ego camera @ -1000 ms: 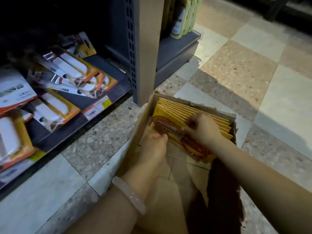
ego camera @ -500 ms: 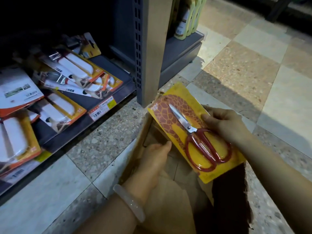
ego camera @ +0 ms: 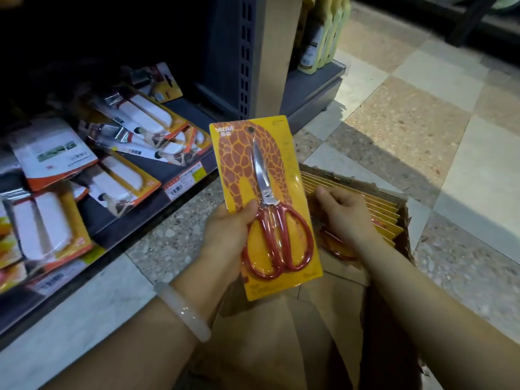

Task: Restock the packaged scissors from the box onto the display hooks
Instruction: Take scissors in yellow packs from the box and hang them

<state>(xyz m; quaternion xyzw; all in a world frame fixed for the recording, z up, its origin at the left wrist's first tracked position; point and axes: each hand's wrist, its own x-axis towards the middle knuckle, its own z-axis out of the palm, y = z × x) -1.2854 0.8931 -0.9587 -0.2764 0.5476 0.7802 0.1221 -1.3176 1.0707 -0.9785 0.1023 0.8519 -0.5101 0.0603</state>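
Note:
A packaged pair of red-handled scissors (ego camera: 264, 204) on a yellow giraffe-print card stands upright in my left hand (ego camera: 228, 235), whose thumb presses on the card's front beside the handles. Behind it on the floor lies the open cardboard box (ego camera: 405, 220) with a row of several more yellow scissor packs (ego camera: 377, 218) standing on edge. My right hand (ego camera: 343, 215) reaches into the box with its fingers curled over the front packs. No display hooks are visible.
At left a low dark shelf (ego camera: 157, 175) carries several white-and-orange blister packs lying flat, with price labels on its front edge. A grey shelf upright (ego camera: 253, 57) rises behind the card. Bottles (ego camera: 323, 32) stand on the neighbouring shelf. Tiled floor spreads to the right.
The scissor pack came out of the box in my right hand, then passed to my left hand, which now holds it upright. My right hand went back down into the box.

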